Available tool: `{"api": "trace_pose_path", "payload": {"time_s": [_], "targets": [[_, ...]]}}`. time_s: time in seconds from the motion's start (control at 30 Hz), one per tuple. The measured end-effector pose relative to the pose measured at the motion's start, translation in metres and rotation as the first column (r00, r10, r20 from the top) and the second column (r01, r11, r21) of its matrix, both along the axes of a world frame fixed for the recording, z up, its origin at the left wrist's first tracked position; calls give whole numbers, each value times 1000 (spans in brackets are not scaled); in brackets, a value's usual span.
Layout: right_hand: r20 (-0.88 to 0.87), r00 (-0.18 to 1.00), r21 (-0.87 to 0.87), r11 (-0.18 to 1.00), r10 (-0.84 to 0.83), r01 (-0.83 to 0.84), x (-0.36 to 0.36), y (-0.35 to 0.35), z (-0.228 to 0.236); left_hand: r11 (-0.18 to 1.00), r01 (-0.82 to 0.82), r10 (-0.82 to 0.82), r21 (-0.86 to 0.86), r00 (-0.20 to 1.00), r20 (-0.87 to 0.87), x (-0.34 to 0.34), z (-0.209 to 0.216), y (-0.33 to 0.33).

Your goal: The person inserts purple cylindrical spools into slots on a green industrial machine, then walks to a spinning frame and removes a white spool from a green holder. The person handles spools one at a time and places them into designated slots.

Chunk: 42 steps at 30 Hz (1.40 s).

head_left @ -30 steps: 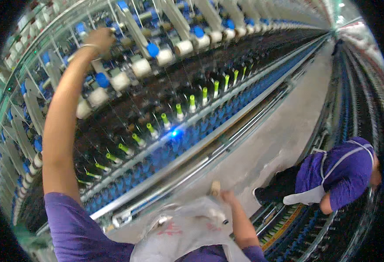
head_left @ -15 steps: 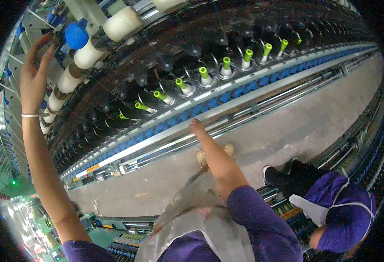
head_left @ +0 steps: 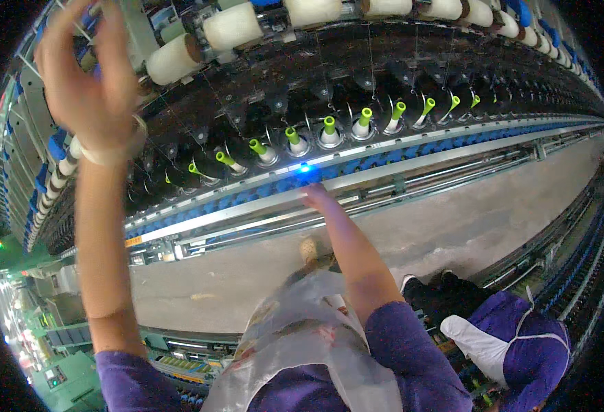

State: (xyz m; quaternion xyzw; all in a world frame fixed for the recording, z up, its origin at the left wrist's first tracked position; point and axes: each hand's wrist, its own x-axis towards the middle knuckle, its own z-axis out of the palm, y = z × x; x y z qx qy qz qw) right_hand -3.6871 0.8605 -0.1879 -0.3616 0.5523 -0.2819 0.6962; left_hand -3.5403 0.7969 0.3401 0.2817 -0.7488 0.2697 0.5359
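My left hand [head_left: 92, 82] is raised at the upper left, blurred, with thumb and fingers apart. It hovers beside the row of white roving-like rolls [head_left: 173, 59]; its fingertips reach the picture's top edge. A pale bangle [head_left: 113, 147] circles that wrist. My right hand [head_left: 312, 194] is low at the front rail [head_left: 267, 204] of a spinning machine, its fingers curled and their tips hidden. Just beyond it a small blue light [head_left: 305, 168] glows. Behind the rail stand several white bobbins with lime-green tops [head_left: 329, 126], threads rising from some.
Blue parts [head_left: 377, 147] run along the machine's front. A grey floor aisle [head_left: 240, 275] separates it from another machine [head_left: 577, 226]. At the lower right a person in purple [head_left: 522, 343] bends over, close to my right arm. Green machinery [head_left: 75, 378] is at the lower left.
My left hand has come away from beside a blue knob-like part, rightward and nearer. The view has shifted, and a blue light now shows by my right hand, which stays at the rail.
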Motion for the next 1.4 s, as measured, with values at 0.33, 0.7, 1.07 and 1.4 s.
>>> {"api": "trace_pose_path", "payload": {"time_s": [0.33,0.7,1.07,1.4], "targets": [[-233,968,-85,994,-89,71,-142,146,59,457,240,255,857,887,-385,-102,-276,96],[-271,940,-185,969,-209,163,-200,188,139,501,452,462,738,581,-670,-104,-247,-9],[-48,984,-718,679,174,-155,-106,124,329,400,899,73,180,165,-984,-73,-83,127],[581,805,105,970,119,-219,-69,165,345,86,974,530,210,134,-837,-20,-154,181]]}}
